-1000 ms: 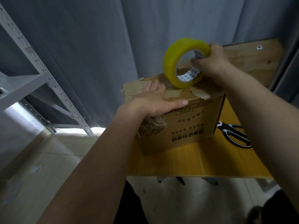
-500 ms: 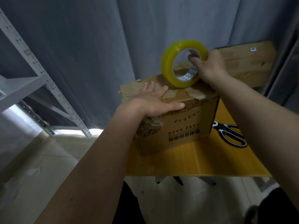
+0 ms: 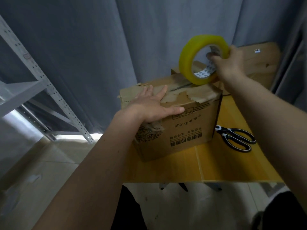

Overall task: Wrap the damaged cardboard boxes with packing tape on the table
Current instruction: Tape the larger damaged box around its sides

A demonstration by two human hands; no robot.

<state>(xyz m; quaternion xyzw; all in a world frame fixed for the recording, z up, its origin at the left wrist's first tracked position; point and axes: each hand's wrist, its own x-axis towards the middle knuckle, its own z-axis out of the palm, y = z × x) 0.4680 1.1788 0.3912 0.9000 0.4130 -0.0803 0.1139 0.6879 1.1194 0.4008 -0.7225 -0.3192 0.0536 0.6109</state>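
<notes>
Fingers of the left hand [image 3: 149, 107] lie flat and spread on the top of the torn brown cardboard box [image 3: 179, 130], the thumb reaching along its near top edge, so that the palm presses the carton down without gripping it. Across from it the right hand [image 3: 230, 63] is curled round the far side of the wide yellow roll of packing tape [image 3: 187, 60], fingers hooked through its printed core, and it holds the roll upright on its edge with the lower rim touching the far right part of the box top. A shiny strip seems to run along the centre seam from the roll toward the left hand, which I take to be tape being laid; the blur there keeps me from being sure. My reading is that the first band over the top is under way, and the next move calls for drawing the roll onward past the far edge and down the side, with the left hand smoothing behind it, then a cut. Black-and-white handled scissors [image 3: 235, 138] lie on the yellow wooden table [image 3: 182, 170] just right of the carton, ready for that. Peeled paper scraps curl on the lid and a ragged hole shows in the front face; the box is closed, so its contents cannot be seen
</notes>
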